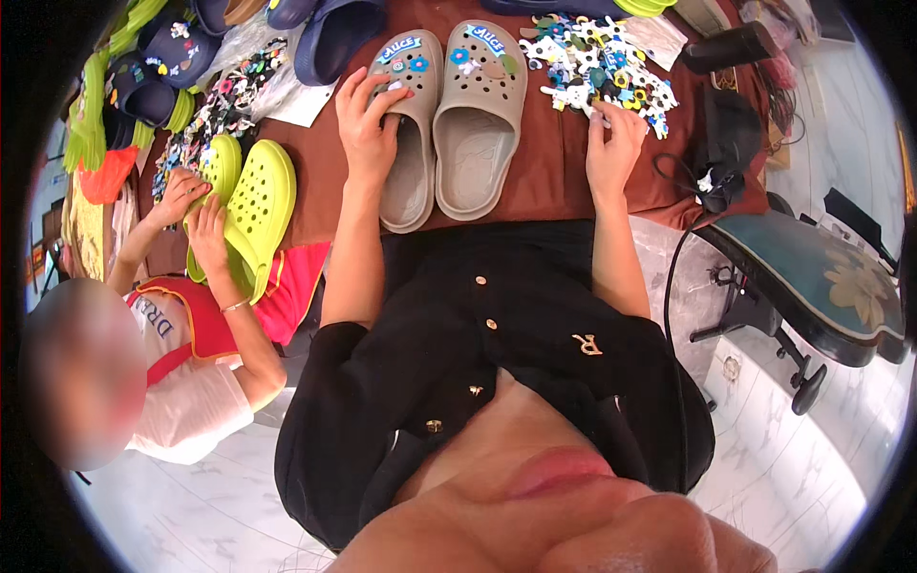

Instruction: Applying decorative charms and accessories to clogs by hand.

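A pair of grey clogs lies side by side on the brown cloth, toes pointing away from me. Blue lettered charms and small flower charms sit on the toes of the left clog [406, 191] and the right clog [475, 153]. My left hand [371, 134] is closed on the left clog's upper, thumb by the opening and fingers over the holes, close to a small white charm [394, 86]. At the near edge of a pile of mixed shoe charms [597, 62], my right hand [616, 143] pinches a small white charm [602, 116].
At my left, another person's hands [196, 205] handle lime-green clogs [258, 205]. Navy clogs [334, 43] and a second pile of charms [229, 100] lie at the far left of the brown cloth [315, 181]. A dark padded chair [812, 277] stands at right, beside a black cable.
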